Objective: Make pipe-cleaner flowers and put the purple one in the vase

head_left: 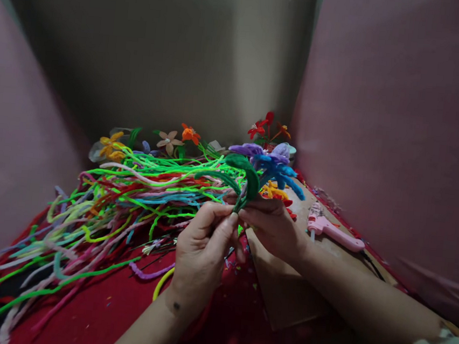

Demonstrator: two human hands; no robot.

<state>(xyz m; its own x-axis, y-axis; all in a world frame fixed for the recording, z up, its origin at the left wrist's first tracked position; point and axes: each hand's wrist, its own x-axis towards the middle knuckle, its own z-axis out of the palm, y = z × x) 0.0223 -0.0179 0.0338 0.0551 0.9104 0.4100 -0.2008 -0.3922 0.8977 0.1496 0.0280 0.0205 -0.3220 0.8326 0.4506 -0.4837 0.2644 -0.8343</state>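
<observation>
A small bunch of pipe-cleaner flowers is held upright in front of me, with purple petals, blue petals and curved dark green leaves. My left hand pinches the bottom of its green stems between thumb and finger. My right hand is closed around the same stems from the other side, just under the flowers. The fingertips of both hands meet at the stems. Part of the right fingers is hidden behind the bunch.
A big pile of coloured pipe cleaners covers the red cloth on the left. Finished flowers stand behind it. A pink glue gun lies on cardboard at the right, its cord trailing. Pink fabric hangs at both sides.
</observation>
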